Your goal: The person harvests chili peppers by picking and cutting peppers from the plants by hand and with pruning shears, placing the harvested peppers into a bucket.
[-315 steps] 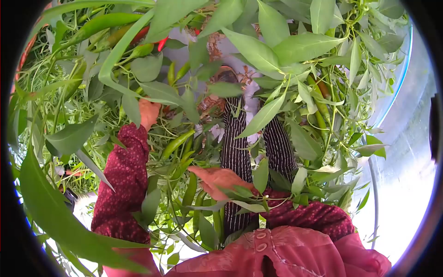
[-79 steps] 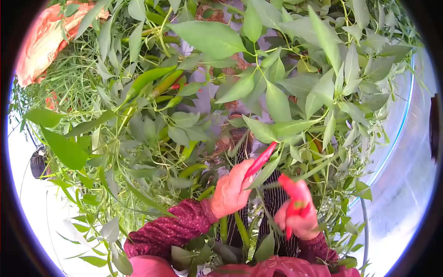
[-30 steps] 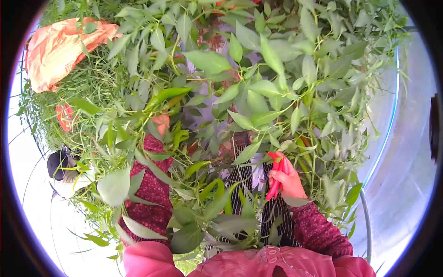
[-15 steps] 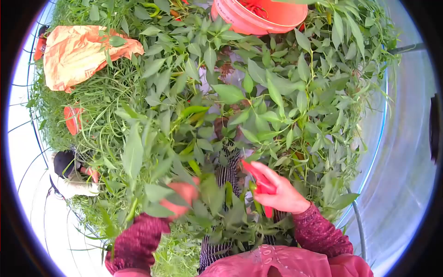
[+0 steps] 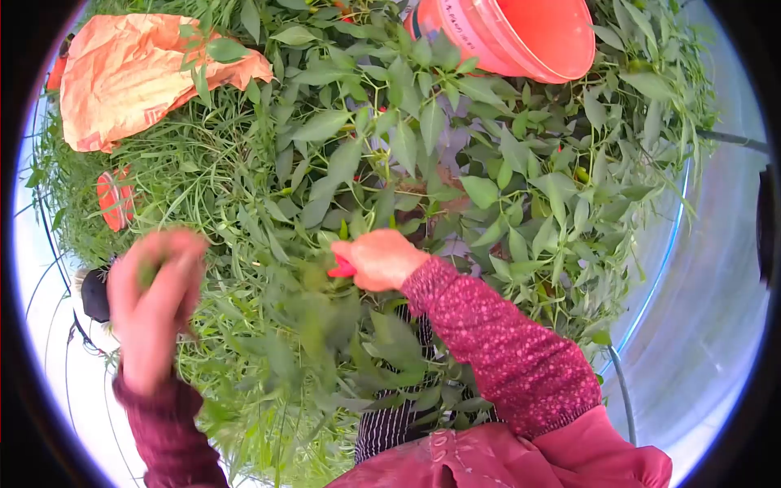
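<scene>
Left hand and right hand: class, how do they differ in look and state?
The left hand is badly blurred; the right hand is sharper. The left hand looks larger, the right hand smaller. The right hand holds a red pepper; blur hides whether the left hand holds anything. Both are bare below burgundy sleeves.

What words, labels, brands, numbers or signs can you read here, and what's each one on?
None can be read with certainty.
Red bucket: a line of small dark marks on a pale band along its side, seemingly writing, too small and blurred to read.
Orange bag: faint reddish marks near its lower edge, too unclear to tell whether they are letters.
</scene>
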`<state>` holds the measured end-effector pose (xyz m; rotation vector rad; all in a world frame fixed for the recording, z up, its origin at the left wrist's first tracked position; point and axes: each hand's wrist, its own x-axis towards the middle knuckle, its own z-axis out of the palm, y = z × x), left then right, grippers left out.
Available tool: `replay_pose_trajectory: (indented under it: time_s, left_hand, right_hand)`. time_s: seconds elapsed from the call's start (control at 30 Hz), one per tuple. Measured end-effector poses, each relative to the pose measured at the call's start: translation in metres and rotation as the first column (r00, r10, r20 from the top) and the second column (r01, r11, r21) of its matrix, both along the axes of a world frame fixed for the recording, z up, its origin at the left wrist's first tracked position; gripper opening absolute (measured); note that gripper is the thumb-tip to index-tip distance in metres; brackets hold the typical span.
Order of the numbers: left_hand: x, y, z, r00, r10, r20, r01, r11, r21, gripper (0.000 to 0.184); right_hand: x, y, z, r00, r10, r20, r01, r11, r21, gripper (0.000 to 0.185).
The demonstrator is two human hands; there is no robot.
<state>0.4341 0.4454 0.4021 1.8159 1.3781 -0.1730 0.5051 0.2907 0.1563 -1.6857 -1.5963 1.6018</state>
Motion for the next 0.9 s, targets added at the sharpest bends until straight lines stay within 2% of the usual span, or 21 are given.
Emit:
replay_pose_trajectory:
  time_s: [0.03, 0.07, 0.1, 0.13, 0.17, 0.23, 0.3, 0.33, 0.4, 0.47, 0.5, 0.53, 0.6, 0.63, 0.67, 0.7, 0.73, 0.77, 0.8, 0.87, 0.9]
  left_hand:
    - [0.004, 0.016, -0.033, 0.997, -0.064, -0.047, 0.062, 0.997, -0.038, 0.015]
    - [0.0, 0.027, -0.073, 0.975, -0.222, 0.001, 0.222, 0.974, -0.046, 0.016]
    - [-0.002, 0.034, -0.112, 0.95, -0.309, 0.044, 0.312, 0.938, -0.151, 0.017]
    - [-0.012, 0.037, -0.16, 0.893, -0.443, 0.076, 0.45, 0.88, -0.151, 0.019]
    - [-0.014, 0.035, -0.198, 0.864, -0.503, 0.024, 0.497, 0.843, -0.207, 0.02]
    - [-0.023, 0.022, -0.268, 0.831, -0.55, -0.084, 0.542, 0.834, -0.099, 0.019]
    - [-0.036, 0.019, -0.324, 0.699, -0.65, -0.299, 0.694, 0.717, 0.067, 0.019]
    - [-0.047, 0.014, -0.34, 0.7, -0.648, -0.299, 0.691, 0.72, 0.057, 0.019]
    - [-0.067, 0.002, -0.359, 0.462, -0.739, -0.49, 0.836, 0.547, -0.038, 0.015]
    - [-0.088, -0.019, -0.354, 0.479, -0.786, -0.392, 0.827, 0.553, -0.099, 0.007]
    - [-0.099, -0.029, -0.352, 0.398, -0.817, -0.417, 0.835, 0.511, -0.203, 0.014]
    - [-0.111, -0.037, -0.35, 0.545, -0.79, -0.281, 0.827, 0.562, 0.027, 0.015]
    - [-0.119, -0.037, -0.359, 0.68, -0.692, -0.243, 0.713, 0.701, 0.002, 0.016]
    - [-0.116, -0.027, -0.357, 0.801, -0.579, -0.155, 0.585, 0.811, -0.008, 0.016]
    - [-0.111, -0.012, -0.359, 0.895, -0.441, -0.069, 0.439, 0.898, -0.033, 0.017]
    - [-0.111, 0.007, -0.37, 0.957, -0.287, -0.053, 0.275, 0.948, -0.162, 0.017]
    - [-0.114, 0.022, -0.39, 0.996, -0.082, -0.047, 0.073, 0.983, -0.17, 0.017]
    - [-0.108, 0.039, -0.392, 0.997, 0.052, -0.061, -0.06, 0.989, -0.133, 0.017]
    - [-0.085, 0.05, -0.366, 0.986, -0.075, -0.149, 0.084, 0.995, 0.061, 0.016]
    - [-0.066, 0.067, -0.372, 0.885, -0.35, -0.307, 0.391, 0.917, 0.083, 0.015]
    - [-0.057, 0.069, -0.378, 0.817, -0.465, -0.342, 0.495, 0.869, 0.0, 0.015]
  right_hand:
    - [-0.004, -0.006, 0.0, 1.0, 0.003, -0.026, -0.004, 1.0, -0.02, 0.033]
    - [-0.007, -0.013, -0.002, 0.999, 0.007, -0.052, -0.009, 0.999, -0.037, 0.038]
    - [-0.01, -0.019, -0.004, 0.999, 0.001, -0.043, -0.002, 0.999, -0.033, 0.046]
    - [-0.007, -0.022, -0.004, 0.999, 0.015, -0.048, -0.017, 0.999, -0.044, 0.046]
    - [-0.002, -0.023, 0.0, 0.997, 0.027, -0.067, -0.031, 0.998, -0.061, 0.049]
    - [0.008, -0.025, 0.002, 0.996, 0.028, -0.089, -0.035, 0.997, -0.074, 0.057]
    - [0.015, -0.026, 0.0, 0.992, 0.023, -0.122, -0.03, 0.998, -0.06, 0.059]
    - [0.017, -0.027, 0.0, 0.988, 0.004, -0.152, -0.01, 0.999, -0.04, 0.062]
    - [0.024, -0.028, 0.001, 0.985, 0.023, -0.172, -0.028, 0.999, -0.027, 0.063]
    - [0.028, -0.027, 0.003, 0.977, -0.044, -0.21, 0.034, 0.998, -0.051, 0.041]
    - [0.026, -0.029, 0.0, 0.967, -0.08, -0.241, 0.072, 0.997, -0.04, 0.044]
    - [0.025, -0.03, 0.001, 0.967, -0.073, -0.245, 0.064, 0.997, -0.043, 0.044]
    - [0.025, -0.026, 0.003, 0.969, -0.06, -0.238, 0.04, 0.995, -0.089, 0.047]
    - [0.026, -0.021, 0.005, 0.981, 0.032, -0.192, -0.061, 0.987, -0.148, 0.069]
    - [0.025, -0.021, 0.003, 0.981, 0.042, -0.192, -0.071, 0.987, -0.148, 0.069]
    - [0.023, -0.023, -0.001, 0.977, -0.005, -0.215, -0.025, 0.991, -0.134, 0.07]
    - [0.022, -0.025, -0.003, 0.97, -0.052, -0.237, 0.024, 0.992, -0.121, 0.071]
    - [0.022, -0.023, -0.001, 0.971, -0.048, -0.234, 0.019, 0.992, -0.123, 0.071]
    - [0.022, -0.02, 0.001, 0.977, -0.03, -0.212, -0.002, 0.989, -0.151, 0.072]
    - [0.019, -0.019, 0.002, 0.982, -0.014, -0.187, -0.021, 0.983, -0.181, 0.073]
    - [0.017, -0.02, 0.001, 0.982, -0.022, -0.188, -0.012, 0.984, -0.176, 0.073]
